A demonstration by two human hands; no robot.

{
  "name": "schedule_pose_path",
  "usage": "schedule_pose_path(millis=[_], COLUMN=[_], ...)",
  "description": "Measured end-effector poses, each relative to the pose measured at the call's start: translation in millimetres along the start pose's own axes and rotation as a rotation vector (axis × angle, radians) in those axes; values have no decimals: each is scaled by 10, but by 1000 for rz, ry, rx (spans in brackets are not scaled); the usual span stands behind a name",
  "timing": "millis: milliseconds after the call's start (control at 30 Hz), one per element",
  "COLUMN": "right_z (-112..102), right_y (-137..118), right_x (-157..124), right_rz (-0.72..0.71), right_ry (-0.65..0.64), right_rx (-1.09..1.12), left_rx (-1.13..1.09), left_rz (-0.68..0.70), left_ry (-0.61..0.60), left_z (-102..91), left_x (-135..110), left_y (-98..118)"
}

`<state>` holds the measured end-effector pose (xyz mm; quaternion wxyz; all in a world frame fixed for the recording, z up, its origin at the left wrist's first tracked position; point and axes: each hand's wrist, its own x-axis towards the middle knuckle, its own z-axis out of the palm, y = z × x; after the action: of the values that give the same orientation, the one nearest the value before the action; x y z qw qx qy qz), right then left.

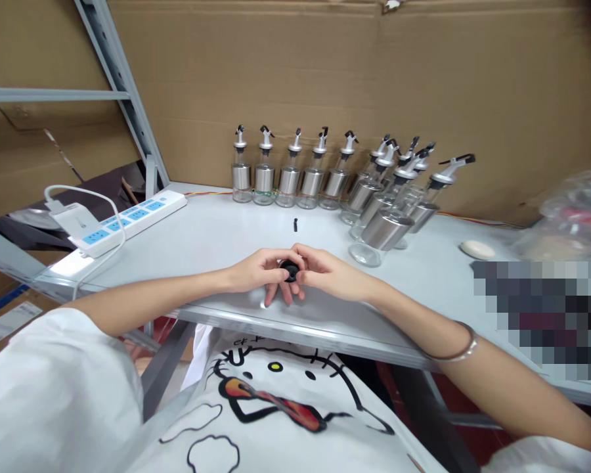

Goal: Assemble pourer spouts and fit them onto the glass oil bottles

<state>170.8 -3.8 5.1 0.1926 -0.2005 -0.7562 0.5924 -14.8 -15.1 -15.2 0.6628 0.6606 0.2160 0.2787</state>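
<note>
Close to the table's front edge, my left hand (256,270) and my right hand (328,274) meet around a small round black stopper (291,270). Thumbs press on it from both sides, and fingers curl behind and beneath it. The stopper's underside and part of its rim are hidden by my fingers. Just beyond my hands a small black flap-like piece (295,225) lies alone on the table. Farther back stand several glass oil bottles (289,182) with steel sleeves and silver pour spouts. The nearest bottle (385,230) is to the right of my right hand.
A white power strip (138,217) with a plugged-in charger (73,220) and cable lies at the left of the grey table (201,230). A pale oval object (477,249) and clear plastic bags (571,217) are at the right. Cardboard (300,66) backs the table.
</note>
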Motion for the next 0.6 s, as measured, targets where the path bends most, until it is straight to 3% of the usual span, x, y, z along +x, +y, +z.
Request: schedule_pose_path(millis=[600], right_z=[-6], right_y=[25], right_x=[-11], right_rz=[-3], right_ry=[8], right_rx=[-78], left_rx=[9], left_rz=[-33], left_ry=[26], left_z=[21], left_x=[-4], left_y=[50])
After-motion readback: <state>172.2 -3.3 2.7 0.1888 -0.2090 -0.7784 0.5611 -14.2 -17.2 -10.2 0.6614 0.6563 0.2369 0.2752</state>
